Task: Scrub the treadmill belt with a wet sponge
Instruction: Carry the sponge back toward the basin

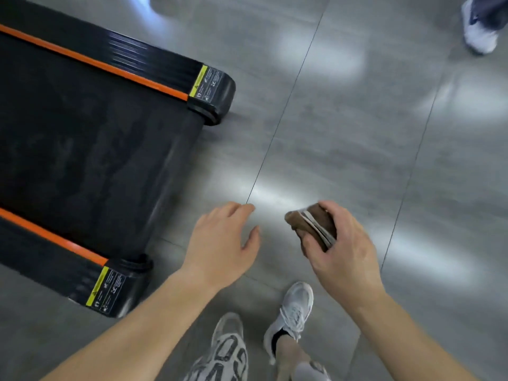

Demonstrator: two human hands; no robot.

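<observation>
The right hand (343, 251) gripped a brown sponge (309, 222) (pale-edged, seemingly folded) above the grey floor (357, 127), apart from the treadmill belt (90, 149) at left. The left hand (222, 243) hovered nearby, fingers loosely spread, holding nothing.

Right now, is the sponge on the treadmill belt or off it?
Off it. The right hand grips the brown sponge over the grey floor, beside the treadmill belt.

We find the treadmill belt (90, 149) ahead and left of our left hand (220, 243). The sponge (308, 224) sits in our right hand (343, 251).
</observation>
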